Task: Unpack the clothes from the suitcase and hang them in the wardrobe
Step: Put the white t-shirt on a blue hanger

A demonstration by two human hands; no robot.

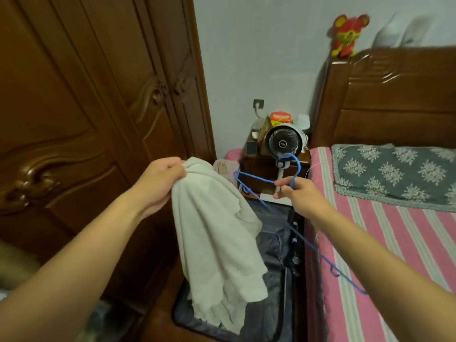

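My left hand [158,180] grips the top of a white garment [217,233], which hangs down in front of me over the open dark suitcase [274,243] on the floor. To its right, my right hand [299,193] holds a thin blue hanger [256,180] just below its hook, with the hanger's long arm slanting down toward the bed. Darker clothes lie inside the suitcase. The brown carved wooden wardrobe [81,95] stands at the left with its doors closed.
A bed with a pink striped sheet [399,243] and a grey patterned pillow [394,174] fills the right side. Between wardrobe and bed, a nightstand [261,166] holds a small black fan [283,143] and clutter. A red plush toy [345,35] sits on the headboard.
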